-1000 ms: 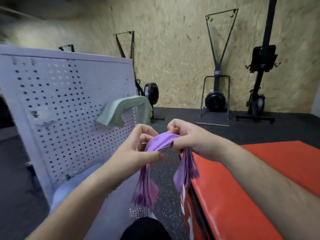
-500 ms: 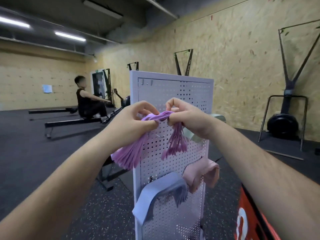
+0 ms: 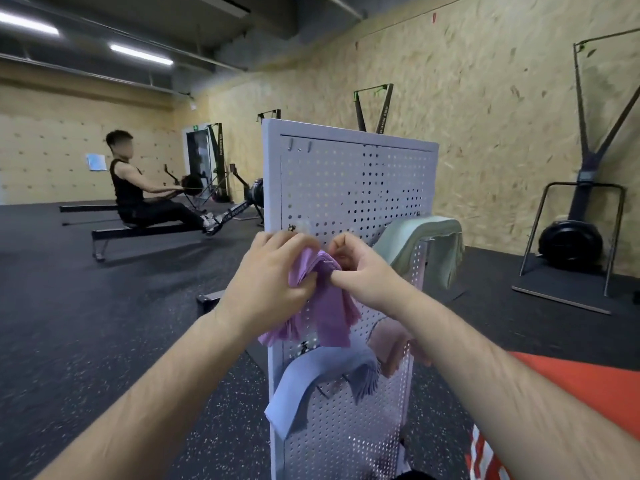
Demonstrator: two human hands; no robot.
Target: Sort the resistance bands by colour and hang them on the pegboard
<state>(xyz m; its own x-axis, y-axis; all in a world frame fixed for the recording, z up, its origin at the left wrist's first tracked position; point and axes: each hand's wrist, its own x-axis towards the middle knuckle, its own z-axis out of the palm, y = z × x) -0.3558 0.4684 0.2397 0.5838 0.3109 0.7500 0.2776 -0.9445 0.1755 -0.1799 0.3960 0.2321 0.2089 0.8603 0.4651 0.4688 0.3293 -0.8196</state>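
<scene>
Both hands, left hand (image 3: 265,278) and right hand (image 3: 363,271), pinch the folded purple bands (image 3: 323,299) at the top, right against the pegboard (image 3: 346,174), ends hanging down.

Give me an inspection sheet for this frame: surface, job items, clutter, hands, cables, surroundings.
Surface: white pegboard, upright on the dark speckled floor; upper holes bare, small hooks near the top left.
Job's things: purple bands held in a bundle against the board at mid height; green bands hung at the right edge; blue bands hung lower; pink bands partly hidden behind the right forearm.
Clutter: nothing seen.
Grippers: left hand and right hand both pinch the purple bands.
Cables: nothing seen.
Surroundings: another person rowing on a machine at left; ski trainer against the chipboard wall at right; red mat at lower right.
</scene>
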